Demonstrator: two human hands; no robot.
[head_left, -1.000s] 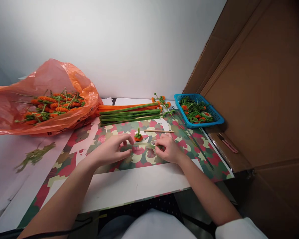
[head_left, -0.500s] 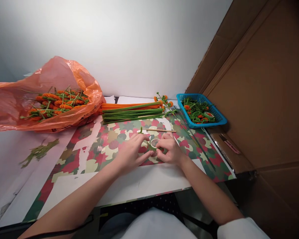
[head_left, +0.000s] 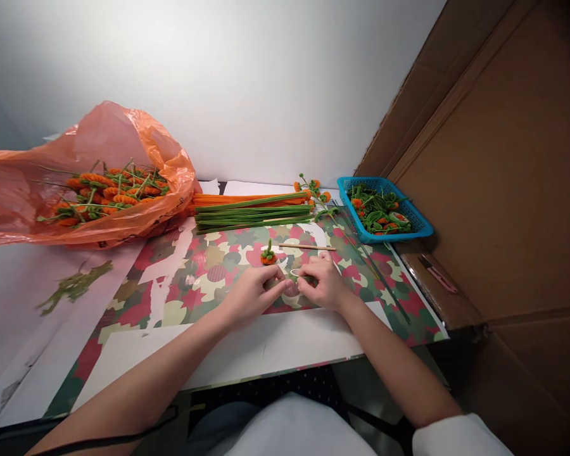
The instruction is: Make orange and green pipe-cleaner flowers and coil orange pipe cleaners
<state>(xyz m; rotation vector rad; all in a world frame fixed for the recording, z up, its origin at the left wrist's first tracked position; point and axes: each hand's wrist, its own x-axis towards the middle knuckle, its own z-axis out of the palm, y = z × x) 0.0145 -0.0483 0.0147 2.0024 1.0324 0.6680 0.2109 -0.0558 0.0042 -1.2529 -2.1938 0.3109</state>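
Observation:
My right hand (head_left: 323, 283) is closed around a small roll of green tape (head_left: 296, 272), whose pale inner ring shows at the fingertips. Beside it, my left hand (head_left: 256, 292) has thumb and forefinger pinched together, almost touching the right fingertips; whatever sits in that pinch is too small to make out. Just beyond the left knuckles stands a small orange pipe-cleaner flower (head_left: 268, 258) with a green stem pointing up. A thin wooden stick (head_left: 307, 247) lies behind both hands on the camouflage-patterned sheet (head_left: 180, 285).
An orange plastic bag (head_left: 171, 158) of orange flower pieces lies at left, near loose green strips (head_left: 76, 285). Behind are green pipe cleaners (head_left: 251, 216), orange pipe cleaners (head_left: 247, 200) and a flower stem (head_left: 323, 197). A blue basket (head_left: 422, 229) and pink-handled cutter (head_left: 439, 277) are at right.
My left hand has drawn back slightly and its spread fingers have come together in a pinch, uncovering the orange flower. The tape roll has tilted and is more hidden by my right fingers.

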